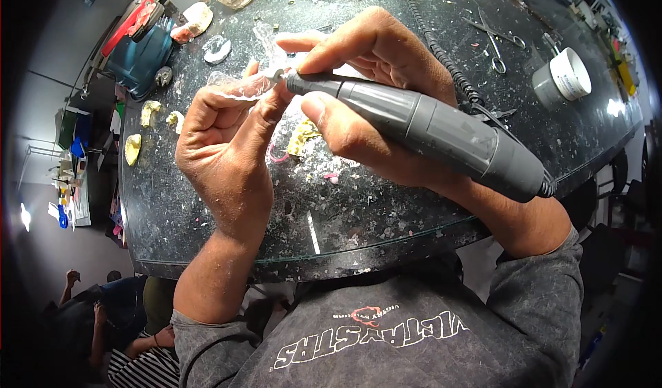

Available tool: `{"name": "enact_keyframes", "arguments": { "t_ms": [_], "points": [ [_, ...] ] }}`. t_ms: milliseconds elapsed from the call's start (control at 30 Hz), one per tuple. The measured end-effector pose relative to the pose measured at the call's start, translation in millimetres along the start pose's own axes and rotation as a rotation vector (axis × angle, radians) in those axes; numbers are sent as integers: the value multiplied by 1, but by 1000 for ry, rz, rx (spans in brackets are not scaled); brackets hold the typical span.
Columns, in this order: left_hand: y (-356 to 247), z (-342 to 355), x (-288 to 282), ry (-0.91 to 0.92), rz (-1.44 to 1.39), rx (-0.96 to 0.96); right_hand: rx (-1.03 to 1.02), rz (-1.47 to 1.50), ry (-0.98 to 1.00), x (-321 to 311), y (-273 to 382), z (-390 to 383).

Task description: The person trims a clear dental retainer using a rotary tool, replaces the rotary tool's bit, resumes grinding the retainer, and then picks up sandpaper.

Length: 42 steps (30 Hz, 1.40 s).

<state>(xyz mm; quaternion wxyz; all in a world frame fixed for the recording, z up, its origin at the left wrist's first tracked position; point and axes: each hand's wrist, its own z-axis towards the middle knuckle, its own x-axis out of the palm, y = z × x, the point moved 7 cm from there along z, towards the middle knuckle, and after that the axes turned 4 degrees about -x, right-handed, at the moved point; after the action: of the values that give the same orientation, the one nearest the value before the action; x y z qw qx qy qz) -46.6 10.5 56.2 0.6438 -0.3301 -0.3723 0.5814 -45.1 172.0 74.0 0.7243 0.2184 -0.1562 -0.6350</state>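
Observation:
My right hand (365, 105) is wrapped round a dark grey rotary handpiece (434, 126), whose narrow nose points left. A small pale bit at its tip meets a clear plastic dental piece (241, 88), shaped like a thin curved tray. My left hand (231, 129) pinches that piece between thumb and fingers, just left of the tool's nose. Below the hands, a yellowish plaster chunk (301, 136) lies among white shavings. Another clear curved piece (265, 40) shows just beyond the fingertips, and whether it joins the held one I cannot tell.
Scissors (493, 40) and a white tub (570, 74) are at the right. A coiled cord (434, 40) runs across the far table. Plaster pieces (149, 112) lie left, near a teal container (141, 57). Shavings cover the dark table (358, 240). Other people (145, 340) are at lower left.

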Motion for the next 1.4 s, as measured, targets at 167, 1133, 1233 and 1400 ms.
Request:
{"name": "enact_keyframes", "arguments": {
  "t_ms": [167, 1133, 1233, 1400],
  "points": [
    [-1, 1, 0, -58, -20, -28, 15, 31, -6, -1, 0, 0],
    [0, -1, 0, -60, -11, -18, 14, 43, -16, -1, 0, 2],
    [1, -1, 0, -51, -12, -30, -20, 33, 32, 1, 4, 3],
    [7, -4, -2, -93, -107, -136, -30, 22, 43, 3, 4, 3]
  ]
}}
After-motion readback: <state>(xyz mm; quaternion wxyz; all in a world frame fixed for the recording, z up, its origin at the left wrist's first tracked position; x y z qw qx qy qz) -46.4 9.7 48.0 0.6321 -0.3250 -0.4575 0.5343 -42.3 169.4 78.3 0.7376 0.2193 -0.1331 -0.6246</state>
